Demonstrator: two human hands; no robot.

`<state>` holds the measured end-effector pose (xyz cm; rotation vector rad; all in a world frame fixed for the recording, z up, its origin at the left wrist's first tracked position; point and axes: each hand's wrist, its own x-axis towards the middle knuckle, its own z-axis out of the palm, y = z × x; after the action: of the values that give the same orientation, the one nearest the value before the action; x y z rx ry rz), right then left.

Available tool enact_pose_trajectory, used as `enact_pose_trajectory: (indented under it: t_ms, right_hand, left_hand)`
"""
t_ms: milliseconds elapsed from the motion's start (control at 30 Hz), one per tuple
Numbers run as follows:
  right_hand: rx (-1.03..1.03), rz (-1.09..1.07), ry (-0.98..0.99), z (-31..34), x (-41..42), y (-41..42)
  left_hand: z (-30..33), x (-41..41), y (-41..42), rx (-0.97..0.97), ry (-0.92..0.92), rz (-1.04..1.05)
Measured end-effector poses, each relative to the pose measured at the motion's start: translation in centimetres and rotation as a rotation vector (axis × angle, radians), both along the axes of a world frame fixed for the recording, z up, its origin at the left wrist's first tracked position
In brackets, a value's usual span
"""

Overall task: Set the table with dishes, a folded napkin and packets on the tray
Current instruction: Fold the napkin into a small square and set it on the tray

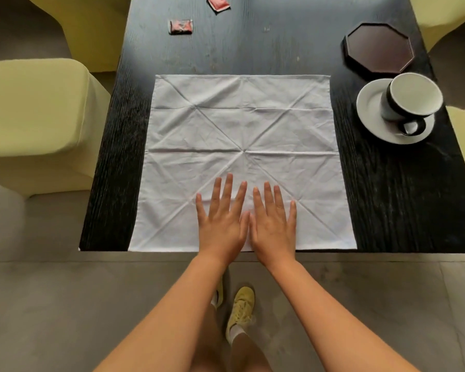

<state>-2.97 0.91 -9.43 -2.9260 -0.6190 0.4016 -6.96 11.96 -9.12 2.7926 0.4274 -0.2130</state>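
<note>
So far, your left hand (222,221) and right hand (274,222) lie flat, fingers spread, gripping nothing, on the unfolded napkin (242,124). Tray (379,47) sits bare; both packets (180,26) lie far-left; cup (411,98) rests on its saucer (371,108).

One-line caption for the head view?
Both hands, left hand and right hand, flat on an unfolded white napkin.

I have both hands flat, palms down, fingers spread: left hand (222,224) and right hand (275,225) side by side, thumbs touching, bare forearms reaching forward.
</note>
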Motion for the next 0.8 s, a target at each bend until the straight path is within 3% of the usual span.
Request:
enact_pose_trajectory:
  t_ms: [200,533,700,800]
  right_hand:
    - [-0.054,0.08,-0.005,-0.8,1.1,-2.2]
    - [-0.105,-0.161,-0.062,0.3,5.7,-10.7]
    - [-0.012,-0.165,-0.086,1.2,6.8,-7.8]
    - [0.043,0.04,-0.081,0.8,7.0,-2.1]
  left_hand:
    - [-1.6,-0.6,2.4,0.038,0.054,-0.009]
    - [-1.2,-3.0,12.3,0.038,0.033,0.129]
    - [-0.7,-1.1,11.7,0.076,-0.025,0.258]
    - [-0.5,3.4,7.7,0.07,-0.104,-0.014]
